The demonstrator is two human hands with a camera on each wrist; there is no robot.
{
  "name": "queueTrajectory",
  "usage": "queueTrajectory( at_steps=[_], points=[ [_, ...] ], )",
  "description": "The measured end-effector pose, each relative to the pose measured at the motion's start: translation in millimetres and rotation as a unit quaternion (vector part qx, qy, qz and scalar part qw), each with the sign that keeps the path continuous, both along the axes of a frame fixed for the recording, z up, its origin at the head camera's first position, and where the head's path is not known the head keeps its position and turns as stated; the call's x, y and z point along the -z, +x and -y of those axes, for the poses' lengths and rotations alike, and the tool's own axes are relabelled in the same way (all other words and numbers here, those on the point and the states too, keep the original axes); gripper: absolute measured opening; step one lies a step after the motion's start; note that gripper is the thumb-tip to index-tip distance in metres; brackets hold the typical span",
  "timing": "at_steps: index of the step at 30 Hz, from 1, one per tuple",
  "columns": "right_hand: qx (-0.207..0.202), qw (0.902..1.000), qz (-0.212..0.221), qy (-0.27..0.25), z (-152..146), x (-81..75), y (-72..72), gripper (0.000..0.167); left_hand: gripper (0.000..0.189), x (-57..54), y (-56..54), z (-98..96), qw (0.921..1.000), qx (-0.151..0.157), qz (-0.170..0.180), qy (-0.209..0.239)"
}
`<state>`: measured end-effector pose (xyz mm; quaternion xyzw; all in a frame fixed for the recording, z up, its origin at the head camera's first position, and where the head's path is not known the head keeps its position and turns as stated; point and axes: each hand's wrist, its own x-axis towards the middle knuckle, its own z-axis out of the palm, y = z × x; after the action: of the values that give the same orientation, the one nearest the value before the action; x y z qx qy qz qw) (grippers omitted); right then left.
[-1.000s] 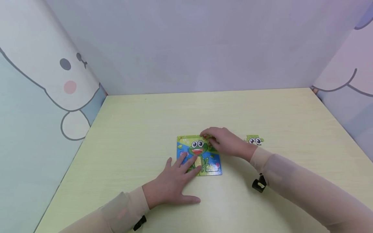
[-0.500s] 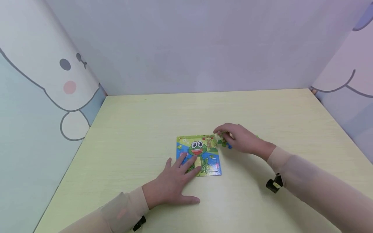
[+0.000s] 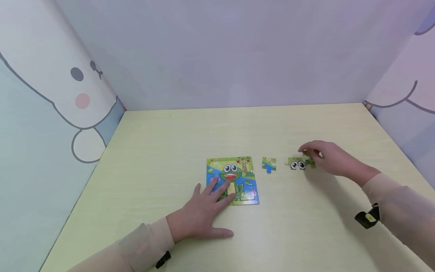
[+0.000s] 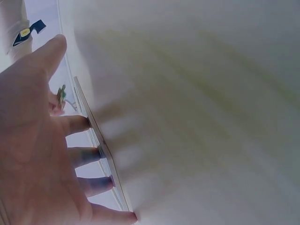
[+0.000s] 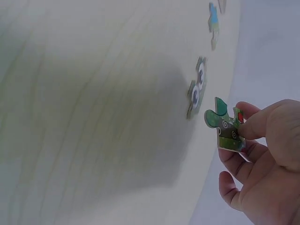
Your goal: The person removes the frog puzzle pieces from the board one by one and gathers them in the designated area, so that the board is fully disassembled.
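Note:
My left hand [image 3: 200, 215] lies with spread, straight fingers over the lower left of a square frog puzzle [image 3: 249, 192]; in the left wrist view its fingertips touch the board's edge. Well to the right, my right hand [image 3: 334, 156] pinches a green puzzle piece [image 5: 227, 126] between thumb and fingers. That piece shows a brown trunk and a bit of red, and is held up off the table in the right wrist view. Just left of this hand lies a puzzle piece with the frog's eyes [image 3: 297, 164]. A green and blue puzzle piece [image 3: 269, 164] lies between it and the board.
Everything rests on a pale wooden table [image 3: 163, 151]. A plain wall [image 3: 238, 56] closes off its back, and walls with cartoon drawings [image 3: 37, 151] stand at both sides.
My right hand has moved right from the puzzle's upper right corner, carrying the green piece past the two loose pieces, which now show uncovered. My left hand has stayed in place.

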<state>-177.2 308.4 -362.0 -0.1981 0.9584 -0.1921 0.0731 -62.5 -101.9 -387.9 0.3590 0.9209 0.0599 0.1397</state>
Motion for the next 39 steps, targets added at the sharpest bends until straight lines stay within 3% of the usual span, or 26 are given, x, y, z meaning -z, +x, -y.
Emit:
queueTrajectory(
  at_steps=[7,13,17,26,33,39],
  points=[
    [0.025,0.9977,0.012,0.061,-31.7,12.2,-4.1,0.027,0.092,0.6,0.6,0.8,1.0,0.0,-0.004,0.0],
    [0.02,0.993,-0.037,0.11,-38.6,14.3,-4.4,0.032,0.092,0.4,1.1,1.1,1.0,-0.005,-0.004,-0.002],
    [0.019,0.9924,-0.068,0.101,-32.4,10.8,-4.7,0.033,0.089,0.5,1.3,1.8,1.0,-0.008,0.0,-0.002],
    [-0.033,0.9932,-0.099,0.05,27.0,-1.7,-2.1,0.032,0.079,2.2,3.1,3.0,0.9997,-0.004,-0.021,0.008],
    [-0.101,0.9874,-0.12,0.016,91.2,-7.8,-1.3,0.03,0.077,-2.2,14.4,14.6,0.9994,-0.02,-0.026,0.015],
    [-0.13,0.9862,-0.102,-0.001,136.1,-2.3,0.0,0.03,0.078,-5.6,24.4,24.6,0.9991,-0.035,-0.007,0.025]
  ],
)
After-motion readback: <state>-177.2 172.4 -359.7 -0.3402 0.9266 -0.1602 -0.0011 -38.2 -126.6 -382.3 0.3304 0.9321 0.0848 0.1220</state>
